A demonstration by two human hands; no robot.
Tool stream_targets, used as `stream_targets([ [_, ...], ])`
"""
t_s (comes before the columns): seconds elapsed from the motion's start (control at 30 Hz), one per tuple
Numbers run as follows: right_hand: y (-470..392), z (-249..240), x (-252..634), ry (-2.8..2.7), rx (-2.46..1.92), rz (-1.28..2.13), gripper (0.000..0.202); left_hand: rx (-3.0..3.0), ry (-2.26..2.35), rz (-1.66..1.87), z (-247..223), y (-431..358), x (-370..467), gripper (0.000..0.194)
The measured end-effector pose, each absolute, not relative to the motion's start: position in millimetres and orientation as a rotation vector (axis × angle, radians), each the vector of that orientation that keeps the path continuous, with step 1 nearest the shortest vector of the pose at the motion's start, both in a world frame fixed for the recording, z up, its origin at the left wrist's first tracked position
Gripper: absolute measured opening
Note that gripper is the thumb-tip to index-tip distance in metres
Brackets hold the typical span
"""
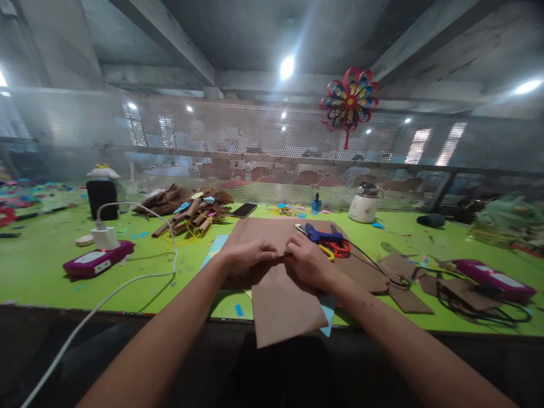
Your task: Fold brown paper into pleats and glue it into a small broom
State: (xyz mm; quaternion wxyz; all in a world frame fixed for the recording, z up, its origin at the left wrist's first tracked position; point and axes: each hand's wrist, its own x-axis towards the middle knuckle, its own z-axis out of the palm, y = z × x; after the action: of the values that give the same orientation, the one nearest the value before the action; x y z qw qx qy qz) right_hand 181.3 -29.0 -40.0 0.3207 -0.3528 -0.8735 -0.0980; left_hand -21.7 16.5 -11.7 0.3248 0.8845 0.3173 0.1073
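Observation:
A sheet of brown paper (287, 311) hangs slightly over the table's front edge. My left hand (250, 259) and my right hand (312, 262) meet at its far end, fingertips pinched on the paper's edge, which looks folded or rolled there. Another large brown sheet (259, 229) lies flat beneath and beyond them. Just past my right hand a blue glue gun (321, 234) rests on that sheet, beside orange-red loops (340, 248) and a yellow handle (326, 253). Light blue paper (328, 320) peeks out under the brown sheet.
Rolled brown paper pieces (191, 215) are heaped at back left, near a phone (244, 210). A purple power strip (100, 259) with a white cable (175, 249) sits left. Right are paper scraps (408, 297), black cords (442, 294), another purple strip (495, 277) and a white kettle-like flask (364, 204).

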Motion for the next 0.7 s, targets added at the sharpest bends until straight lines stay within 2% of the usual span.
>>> stream_targets([
  [0.1, -30.0, -36.7, 184.5, -2.190, -0.944, 0.097, 0.002, 2.241, 0.857, 0.245, -12.3, 12.5, -22.2, 0.036],
  [0.2, -28.9, -33.5, 190.3, -2.065, -1.036, 0.492, 0.010, 2.230, 0.851, 0.257, -11.0, 6.8, -20.8, 0.036],
  [0.37, -23.4, -36.3, 198.2, -2.009, -1.117, 0.972, 0.036, 2.326, 0.829, 0.272, -4.9, 0.1, -15.6, 0.031],
  [0.57, -26.7, -33.8, 198.8, -1.962, -1.103, 1.154, 0.033, 2.414, 0.807, 0.221, -3.5, 0.9, -12.5, 0.034],
  [0.7, -23.5, -33.3, 200.2, -1.930, -1.131, 1.133, 0.027, 2.446, 0.796, 0.253, -5.4, -0.5, -10.7, 0.032],
])
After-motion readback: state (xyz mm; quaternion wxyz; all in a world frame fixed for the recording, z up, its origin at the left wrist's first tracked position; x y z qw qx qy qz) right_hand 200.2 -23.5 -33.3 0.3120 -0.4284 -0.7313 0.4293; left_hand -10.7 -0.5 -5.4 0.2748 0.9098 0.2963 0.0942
